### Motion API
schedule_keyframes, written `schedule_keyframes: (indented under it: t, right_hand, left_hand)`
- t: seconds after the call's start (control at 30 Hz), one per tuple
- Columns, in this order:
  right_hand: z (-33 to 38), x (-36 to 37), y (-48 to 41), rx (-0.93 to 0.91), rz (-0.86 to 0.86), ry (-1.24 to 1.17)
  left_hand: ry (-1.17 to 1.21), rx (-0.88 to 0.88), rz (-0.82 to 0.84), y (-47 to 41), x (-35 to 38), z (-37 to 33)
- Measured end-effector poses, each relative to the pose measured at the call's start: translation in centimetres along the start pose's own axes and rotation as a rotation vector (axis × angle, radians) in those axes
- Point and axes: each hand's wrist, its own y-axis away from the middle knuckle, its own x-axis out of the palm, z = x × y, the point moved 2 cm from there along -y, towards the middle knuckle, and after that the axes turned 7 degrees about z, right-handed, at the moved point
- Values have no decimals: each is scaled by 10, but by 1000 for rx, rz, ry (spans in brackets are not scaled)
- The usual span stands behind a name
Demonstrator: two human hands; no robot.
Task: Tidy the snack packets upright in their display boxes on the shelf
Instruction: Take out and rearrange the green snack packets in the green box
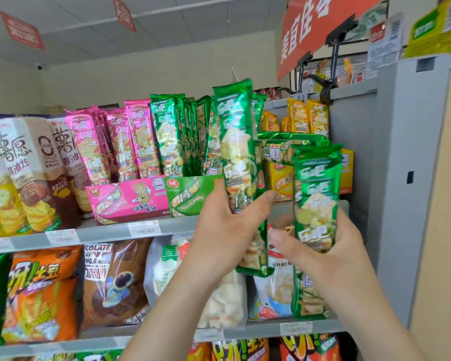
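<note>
Nearest, the right hand (331,246) grips the lower green packet (315,194) round its middle, upright, apparently waiting its turn. Beside it, the left hand (227,230) clasps the raised green packet (236,142) low down, held upright before the green box (190,194), likely to slot in among the standing packets (177,136). Further back, flat packets (292,139) lie across a yellow box (348,168), not yet tidied.

Upright green packets (177,136) are crowding the left of the green display box (190,196). The left hand (227,230) is holding a tall packet (235,142) across the box's right end. The right hand (333,251) is holding a second packet (315,183) before the yellow box (348,165). Open air is showing above the packet tops, and the grey side panel (354,131) is walling the right.
</note>
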Motion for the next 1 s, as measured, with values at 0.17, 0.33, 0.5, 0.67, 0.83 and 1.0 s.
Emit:
schedule_keyframes:
  t: [0.17, 0.33, 0.5, 0.67, 0.83, 1.0]
  right_hand:
    - [9, -5, -17, -30, -96, 9]
    - [14, 1, -27, -98, -139, -18]
    - [22, -5, -43, -172, -272, -92]
    - [16, 2, -46, -148, -286, -159]
    - [13, 4, -52, -96, -267, -190]
    - [9, 13, -59, -6, -201, -251]
  left_hand:
    - [-235, 15, 93, 13, 13, 8]
    - [-222, -24, 148, 24, 12, 18]
    - [-92, 15, 201, 38, 6, 27]
    - [-125, 81, 233, 48, 0, 21]
    - [56, 118, 227, 54, -9, 22]
    - [228, 224, 0, 53, -35, 11]
